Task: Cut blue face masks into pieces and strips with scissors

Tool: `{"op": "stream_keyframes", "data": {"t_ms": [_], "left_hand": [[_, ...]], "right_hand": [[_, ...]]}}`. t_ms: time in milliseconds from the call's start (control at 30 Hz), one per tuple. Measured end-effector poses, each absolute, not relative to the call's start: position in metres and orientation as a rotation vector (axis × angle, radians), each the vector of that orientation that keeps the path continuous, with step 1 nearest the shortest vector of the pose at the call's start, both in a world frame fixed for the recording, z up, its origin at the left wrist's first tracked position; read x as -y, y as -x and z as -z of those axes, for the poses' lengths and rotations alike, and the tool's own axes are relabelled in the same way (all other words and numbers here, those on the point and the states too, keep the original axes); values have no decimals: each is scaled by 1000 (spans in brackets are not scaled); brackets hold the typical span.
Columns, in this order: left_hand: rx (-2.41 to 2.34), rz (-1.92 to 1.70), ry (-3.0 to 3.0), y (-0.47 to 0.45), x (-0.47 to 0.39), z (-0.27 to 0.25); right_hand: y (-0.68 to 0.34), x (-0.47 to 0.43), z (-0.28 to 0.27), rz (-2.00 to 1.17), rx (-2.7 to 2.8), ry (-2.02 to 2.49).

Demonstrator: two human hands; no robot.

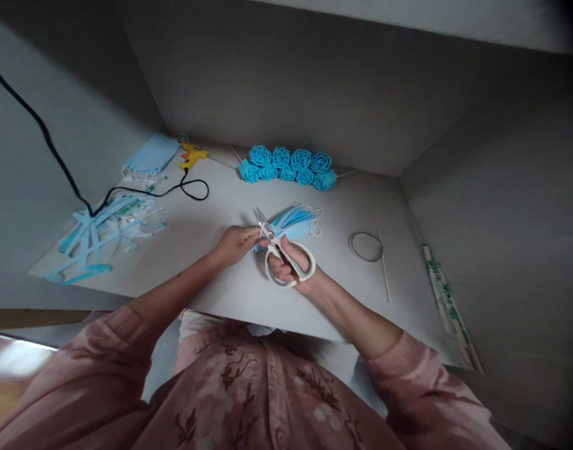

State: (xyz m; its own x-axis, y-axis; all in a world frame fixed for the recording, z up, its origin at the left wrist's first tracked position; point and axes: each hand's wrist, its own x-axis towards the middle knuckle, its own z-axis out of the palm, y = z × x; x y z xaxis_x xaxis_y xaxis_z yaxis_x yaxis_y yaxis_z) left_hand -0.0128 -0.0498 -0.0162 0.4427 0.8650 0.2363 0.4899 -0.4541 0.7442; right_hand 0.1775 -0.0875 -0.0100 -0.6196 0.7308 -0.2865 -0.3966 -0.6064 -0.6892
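Note:
My right hand (289, 262) grips a pair of scissors (306, 262) with white handles, its fingers through the loops. The blades point up and left, slightly apart, past the fingertips of my left hand (237, 244). Those fingers are pinched at the left end of a bundle of blue face masks (296, 222). The bundle is fanned at its far side, with white ear loops showing on the right. Scissors and right hand partly cover the near end of the masks, so the exact grip is partly hidden.
Blue fabric roses (286, 165) line the back. At left are stacked masks (152, 153), a yellow glue gun (192, 155) with a black cord (47, 134), and cut strips (92, 237). Coiled wire (365, 246), a thin stick (385, 269) and wrapped sticks (448, 300) lie right. Grey walls enclose the table.

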Motion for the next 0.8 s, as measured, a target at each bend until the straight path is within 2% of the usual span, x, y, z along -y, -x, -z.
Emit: {"op": "stream_keyframes", "data": {"t_ms": [200, 333, 500, 700, 800], "left_hand": [[-1120, -719, -2140, 7, 52, 24], [-1042, -775, -1945, 4, 50, 23], [-931, -900, -1428, 10, 42, 11], [-783, -751, -1310, 17, 43, 12], [-757, -687, -1310, 17, 45, 14]], "right_hand": [[-172, 87, 4, -2162, 860, 622], [-189, 79, -15, -1964, 989, 594], [-213, 64, -21, -1342, 1351, 896], [-211, 59, -11, -450, 1940, 1128], [-213, 59, -10, -261, 2091, 1114]]}}
